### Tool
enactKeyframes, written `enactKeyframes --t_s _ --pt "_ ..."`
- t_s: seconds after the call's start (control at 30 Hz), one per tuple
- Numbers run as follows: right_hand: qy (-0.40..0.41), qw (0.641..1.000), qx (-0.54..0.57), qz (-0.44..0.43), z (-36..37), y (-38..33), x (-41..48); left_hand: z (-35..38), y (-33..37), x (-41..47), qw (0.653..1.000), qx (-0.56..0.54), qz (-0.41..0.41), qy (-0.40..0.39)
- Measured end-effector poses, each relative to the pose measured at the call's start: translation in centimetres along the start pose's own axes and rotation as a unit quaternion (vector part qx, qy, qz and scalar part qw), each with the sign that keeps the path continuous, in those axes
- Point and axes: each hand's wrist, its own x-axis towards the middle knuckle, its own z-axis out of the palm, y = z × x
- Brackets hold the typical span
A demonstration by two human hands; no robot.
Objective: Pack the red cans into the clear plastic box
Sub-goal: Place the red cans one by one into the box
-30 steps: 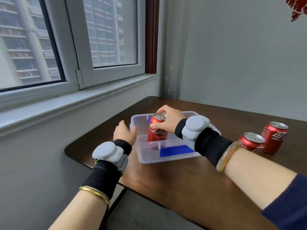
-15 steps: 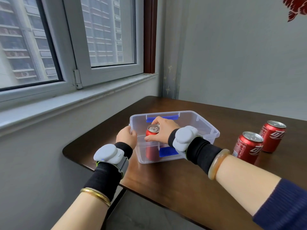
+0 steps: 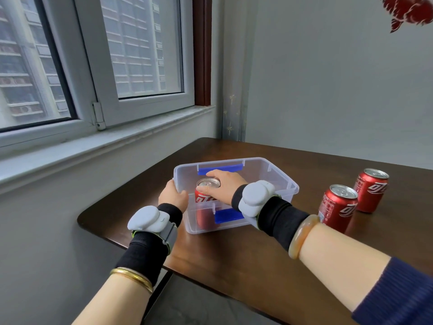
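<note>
A clear plastic box (image 3: 284,181) with blue latches sits on the dark wooden table (image 3: 234,261). One red can (image 3: 205,199) stands upright inside the box at its near left corner. My right hand (image 3: 223,186) reaches into the box, its fingers wrapped around the can's top. My left hand (image 3: 172,194) grips the box's left wall near the front corner. Two more red cans stand upright on the table to the right of the box, one nearer (image 3: 338,207) and one farther (image 3: 370,190).
The table's near left edge (image 3: 98,227) drops to the floor just left of my left hand. A window sill (image 3: 93,141) and wall run along the left side. A grey wall stands behind the table.
My right hand has lowered the red can from above the box's rim down into the box. My left hand stayed on the box's left wall.
</note>
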Motion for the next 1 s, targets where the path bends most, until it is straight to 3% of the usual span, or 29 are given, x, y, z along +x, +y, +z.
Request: enactKeyframes --t_s 0.23,0.57,0.83,1.0 --pt "0.054 0.998 -0.001 0.033 -2.6 3.1 -1.7 0.1 0.1 0.4 0.999 -0.018 0.028 -0.028" --pt "0.148 0.977 -0.072 0.139 -7.7 10.0 -4.1 0.7 0.6 -0.2 0.998 -0.054 -0.002 -0.032" --pt "0.153 0.937 -0.169 0.263 -10.0 14.4 -6.8 1.1 0.9 -1.1 0.999 -0.034 -0.011 -0.015" --pt "0.112 0.943 -0.150 0.275 -10.3 15.1 -7.8 1.1 0.9 -1.3 0.999 -0.036 -0.025 -0.012"
